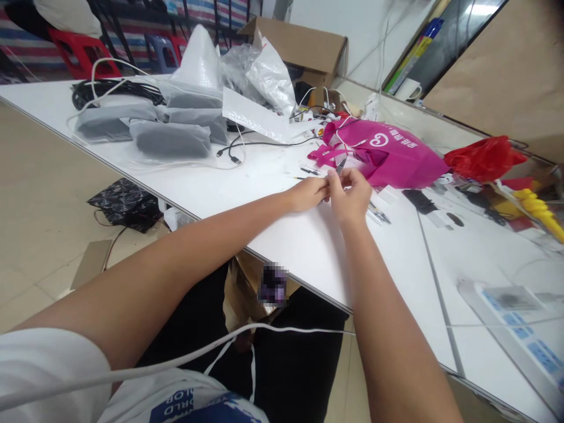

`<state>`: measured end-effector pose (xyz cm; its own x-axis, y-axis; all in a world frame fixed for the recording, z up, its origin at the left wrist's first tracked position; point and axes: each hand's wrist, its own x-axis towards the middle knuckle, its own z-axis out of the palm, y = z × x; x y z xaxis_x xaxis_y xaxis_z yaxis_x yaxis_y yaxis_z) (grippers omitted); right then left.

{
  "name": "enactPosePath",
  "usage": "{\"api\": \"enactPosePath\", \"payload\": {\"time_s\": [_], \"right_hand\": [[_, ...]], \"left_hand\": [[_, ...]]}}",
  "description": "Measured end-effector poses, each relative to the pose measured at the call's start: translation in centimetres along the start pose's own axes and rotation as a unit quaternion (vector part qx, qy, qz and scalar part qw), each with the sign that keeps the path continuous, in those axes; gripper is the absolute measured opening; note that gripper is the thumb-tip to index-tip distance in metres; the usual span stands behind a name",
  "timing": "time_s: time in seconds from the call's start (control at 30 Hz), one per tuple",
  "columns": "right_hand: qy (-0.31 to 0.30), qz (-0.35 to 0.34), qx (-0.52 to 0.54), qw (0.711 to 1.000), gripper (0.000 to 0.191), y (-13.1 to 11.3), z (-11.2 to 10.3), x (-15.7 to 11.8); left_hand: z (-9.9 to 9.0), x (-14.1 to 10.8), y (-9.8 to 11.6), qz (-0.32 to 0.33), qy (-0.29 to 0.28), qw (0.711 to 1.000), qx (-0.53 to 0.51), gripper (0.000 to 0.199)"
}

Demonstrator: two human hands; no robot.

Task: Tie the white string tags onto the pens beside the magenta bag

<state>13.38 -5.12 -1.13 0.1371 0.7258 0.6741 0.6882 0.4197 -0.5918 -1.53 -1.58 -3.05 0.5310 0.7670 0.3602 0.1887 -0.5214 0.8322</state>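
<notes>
Over the white table (299, 247), my left hand (308, 194) and my right hand (351, 197) meet at the fingertips. Both are closed, with fingers pinched around something too small to make out. Just beyond them lies a magenta bag (405, 155) with white print. Thin pen-like tools (378, 212) rest on the table beside my right hand. More small dark slender items (309, 170) lie behind my left hand.
Grey wrapped packages (171, 140) and a coiled black cable (117, 91) sit at the far left. Loose cables (235, 154) cross the middle. To the right are a red plastic bag (484, 158) and a white power strip (506, 323). A white cable (194, 353) hangs across my lap.
</notes>
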Motion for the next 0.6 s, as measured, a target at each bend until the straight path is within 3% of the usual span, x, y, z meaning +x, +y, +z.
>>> {"api": "enactPosePath", "payload": {"time_s": [0.17,0.43,0.53,0.6], "right_hand": [[0.025,-0.015,0.004,1.000,0.033,-0.88,-0.25,-0.15],[0.010,-0.003,0.018,1.000,0.035,-0.80,-0.05,-0.42],[0.054,-0.009,0.015,0.998,0.037,-0.57,-0.22,-0.14],[0.107,0.034,0.013,0.994,0.036,-0.13,-0.72,0.25]], "left_hand": [[-0.23,-0.30,0.47,0.021,0.010,1.000,0.011,0.025],[0.14,-0.31,0.39,0.001,0.011,1.000,0.023,0.028],[0.17,-0.39,0.27,0.017,0.028,0.999,0.027,0.027],[-0.06,-0.36,-0.01,0.033,0.041,0.998,0.042,0.027]]}}
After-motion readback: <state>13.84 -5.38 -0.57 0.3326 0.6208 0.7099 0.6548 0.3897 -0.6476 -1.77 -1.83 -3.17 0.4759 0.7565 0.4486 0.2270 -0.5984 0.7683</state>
